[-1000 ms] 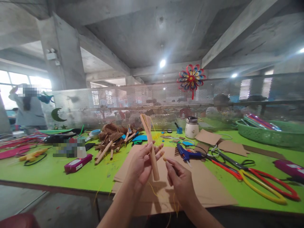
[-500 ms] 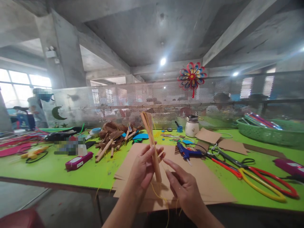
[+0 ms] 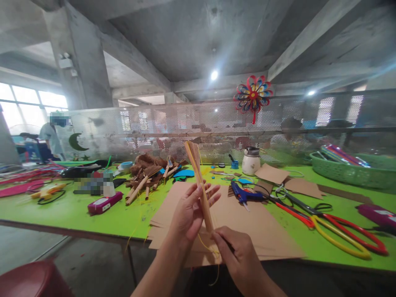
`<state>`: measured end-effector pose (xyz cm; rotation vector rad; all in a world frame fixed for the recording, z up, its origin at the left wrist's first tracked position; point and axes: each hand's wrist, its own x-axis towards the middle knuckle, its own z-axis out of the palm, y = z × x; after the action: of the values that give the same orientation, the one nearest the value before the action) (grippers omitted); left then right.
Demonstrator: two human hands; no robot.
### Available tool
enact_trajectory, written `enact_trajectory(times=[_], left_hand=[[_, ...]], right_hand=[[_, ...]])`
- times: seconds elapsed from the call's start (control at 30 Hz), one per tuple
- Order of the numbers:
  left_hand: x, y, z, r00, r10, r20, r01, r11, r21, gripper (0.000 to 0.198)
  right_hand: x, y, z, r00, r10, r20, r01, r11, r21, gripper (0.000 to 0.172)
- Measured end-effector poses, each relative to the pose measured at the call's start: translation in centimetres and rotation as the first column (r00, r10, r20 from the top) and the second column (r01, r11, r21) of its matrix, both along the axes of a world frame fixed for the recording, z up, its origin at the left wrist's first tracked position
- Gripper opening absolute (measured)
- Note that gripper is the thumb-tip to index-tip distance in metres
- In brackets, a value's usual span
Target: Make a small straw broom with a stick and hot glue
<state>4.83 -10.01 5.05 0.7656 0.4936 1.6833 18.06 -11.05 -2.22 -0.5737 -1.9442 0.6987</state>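
Lowered right grip (image 3: 235, 251) pinches at tube (image 3: 206, 210), left grip (image 3: 187, 212) half-circling it, glue gun (image 3: 247, 193) beside.

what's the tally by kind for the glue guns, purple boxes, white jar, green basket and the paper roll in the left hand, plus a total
Glue guns: 2, one blue, one yellow
Purple boxes: 2
White jar: 1
Green basket: 1
Paper roll in the left hand: 1
Total: 7

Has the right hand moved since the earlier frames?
Yes: the right hand is lower in view, farther from the blue glue gun.
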Motion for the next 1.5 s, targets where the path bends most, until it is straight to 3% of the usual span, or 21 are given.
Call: enact_trajectory(times=[0.13,0.23,0.5,0.7,0.87,0.93,1.03,1.1,1.17,1.23,1.3,1.4,1.5], left_hand=[[0.2,-0.2,0.2,0.998,-0.005,-0.062,0.005,1.000,0.006,0.019],[0.5,-0.3,0.3,0.996,0.017,-0.090,-0.017,1.000,-0.002,0.021],[0.9,-0.2,-0.5,0.991,0.109,-0.074,-0.112,0.993,-0.046,0.017],[1.1,0.1,-0.6,0.993,0.117,-0.002,-0.117,0.992,-0.036,0.016],[1.1,0.0,-0.2,0.989,0.142,-0.033,-0.142,0.990,0.011,0.020],[1.0,0.0,-0.1,0.985,0.165,-0.057,-0.163,0.986,0.037,0.020],[0.9,0.0,0.2,0.972,0.215,-0.098,-0.208,0.975,0.079,0.016],[1.0,-0.1,0.4,0.964,0.242,-0.114,-0.231,0.968,0.100,0.013],[1.3,-0.3,0.6,0.960,0.251,-0.121,-0.239,0.965,0.106,0.013],[1.6,-0.5,0.7,0.959,0.254,-0.130,-0.241,0.965,0.106,0.014],[2.0,-0.7,0.8,0.954,0.264,-0.145,-0.249,0.962,0.114,0.016],[2.5,-1.0,0.8,0.948,0.285,-0.145,-0.269,0.956,0.120,0.018],[2.8,-1.2,0.8,0.950,0.290,-0.115,-0.280,0.955,0.095,0.018]], right_hand=[[-0.3,0.2,-0.8,0.995,-0.066,0.069,0.055,0.987,0.152,0.029],[-0.4,0.3,-1.4,0.992,-0.078,0.096,0.061,0.984,0.167,0.028],[-0.8,0.1,-2.3,0.999,-0.042,0.019,0.043,0.999,-0.015,0.032],[-1.0,-0.5,-2.3,0.998,-0.047,-0.046,0.041,0.990,-0.132,0.039],[0.0,-1.4,-1.9,0.997,0.054,-0.047,-0.066,0.948,-0.313,0.045],[0.8,-1.8,-1.6,0.996,0.067,-0.053,-0.080,0.947,-0.312,0.039],[2.1,-2.3,-0.6,0.981,-0.124,-0.148,0.094,0.976,-0.198,0.025],[2.6,-2.2,0.3,0.936,-0.275,-0.220,0.251,0.959,-0.128,0.029],[2.5,-1.7,1.3,0.923,-0.306,-0.231,0.285,0.951,-0.121,0.032],[1.8,-1.0,2.1,0.948,-0.236,-0.213,0.197,0.962,-0.189,0.035],[0.6,-0.3,2.7,0.970,-0.094,-0.223,0.031,0.962,-0.273,0.037],[-1.4,0.1,2.7,0.949,0.081,-0.305,-0.189,0.920,-0.343,0.042],[-2.7,-0.2,1.8,0.937,0.079,-0.339,-0.218,0.893,-0.395,0.041]])
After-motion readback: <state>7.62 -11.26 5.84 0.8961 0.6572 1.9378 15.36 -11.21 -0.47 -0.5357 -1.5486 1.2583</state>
